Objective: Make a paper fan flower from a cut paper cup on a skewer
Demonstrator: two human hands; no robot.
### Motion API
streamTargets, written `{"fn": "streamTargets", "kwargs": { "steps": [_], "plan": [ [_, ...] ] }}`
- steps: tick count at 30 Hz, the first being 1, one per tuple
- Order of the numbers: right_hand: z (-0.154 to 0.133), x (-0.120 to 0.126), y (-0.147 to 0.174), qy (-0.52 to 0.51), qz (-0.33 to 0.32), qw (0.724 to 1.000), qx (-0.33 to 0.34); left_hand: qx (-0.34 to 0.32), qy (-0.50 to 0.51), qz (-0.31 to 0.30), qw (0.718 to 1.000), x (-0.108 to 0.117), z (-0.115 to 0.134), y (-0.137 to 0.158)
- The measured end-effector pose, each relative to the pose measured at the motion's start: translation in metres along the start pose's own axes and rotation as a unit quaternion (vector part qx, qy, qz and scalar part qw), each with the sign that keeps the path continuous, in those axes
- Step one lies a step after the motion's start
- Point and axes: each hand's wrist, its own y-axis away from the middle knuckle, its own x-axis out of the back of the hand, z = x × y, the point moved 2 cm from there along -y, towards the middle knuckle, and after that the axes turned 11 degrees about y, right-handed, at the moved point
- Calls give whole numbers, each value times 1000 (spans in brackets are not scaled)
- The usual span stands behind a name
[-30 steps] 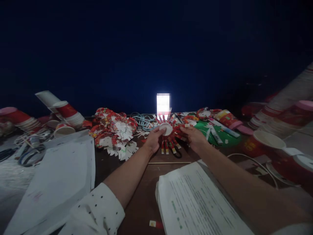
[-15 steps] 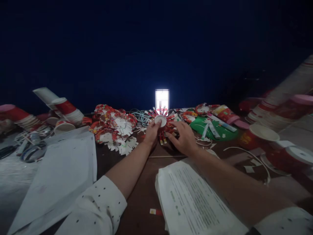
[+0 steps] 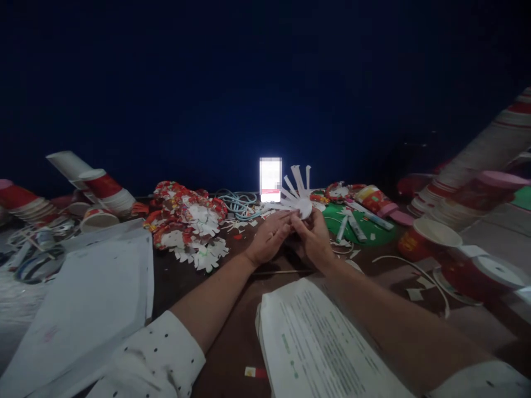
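A paper cup cut into strips (image 3: 304,207) is in front of me, its round white middle and white strips fanned up and to the left. My right hand (image 3: 316,235) grips it at the round middle, thumb on the near side and fingers behind. My left hand (image 3: 271,235) lies close against its left side, fingers stretched out toward the middle and touching its lower left part. Some strips are hidden behind the hands.
Cut red and white cup pieces (image 3: 188,213) are heaped left of my hands, beside a blue cord (image 3: 238,205). Printed sheets (image 3: 319,337) lie nearest me. At right are a green piece (image 3: 379,229) with tubes, and stacked cups (image 3: 477,160). White paper (image 3: 95,293) lies left.
The cut cup has passed from my left hand to my right and turned, so its white side shows instead of the red. My left hand has let go of the middle.
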Motion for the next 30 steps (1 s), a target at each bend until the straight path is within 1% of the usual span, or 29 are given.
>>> {"fn": "streamTargets", "kwargs": {
  "steps": [2, 5, 6, 9, 11, 13, 15, 16, 18, 21, 23, 24, 25, 28, 30],
  "plan": [
    [5, 0, -5, -47, 5, 998, -41, -4, -13, -1, 1000, 1, -4, 0],
    [16, 2, -13, -63, 21, 994, -89, -44, -54, 19, 997, 9, -14, 0],
    [20, 2, -16, -69, 33, 991, -112, -67, -74, 41, 994, 13, -17, -1],
    [29, 5, -21, -118, 68, 973, -186, -116, -145, 141, 972, 28, -23, -3],
    [30, 6, -24, -157, 75, 963, -205, -115, -171, 204, 957, 35, -26, -5],
    [28, 7, -26, -175, 66, 961, -202, -75, -155, 251, 952, 38, -29, -7],
    [25, 6, -27, -177, 53, 962, -200, -2, -100, 277, 956, 37, -33, -9],
    [24, 6, -27, -173, 45, 963, -200, 36, -65, 279, 958, 35, -35, -10],
    [21, 4, -27, -161, 24, 967, -194, 100, 14, 255, 962, 29, -38, -10],
    [16, 0, -24, -132, -12, 977, -167, 171, 114, 185, 961, 20, -39, -10],
    [14, -3, -21, -114, -33, 981, -151, 191, 128, 163, 960, 17, -39, -9],
    [14, -3, -20, -100, -43, 983, -149, 194, 122, 170, 959, 18, -39, -9],
    [14, -3, -19, -75, -56, 984, -150, 194, 113, 188, 956, 20, -39, -10],
    [9, 3, -16, 36, -95, 981, -162, 198, 95, 276, 936, 30, -39, -11],
    [-1, 7, -13, 140, -131, 973, -131, 203, 83, 305, 927, 36, -40, -13]
  ]
}}
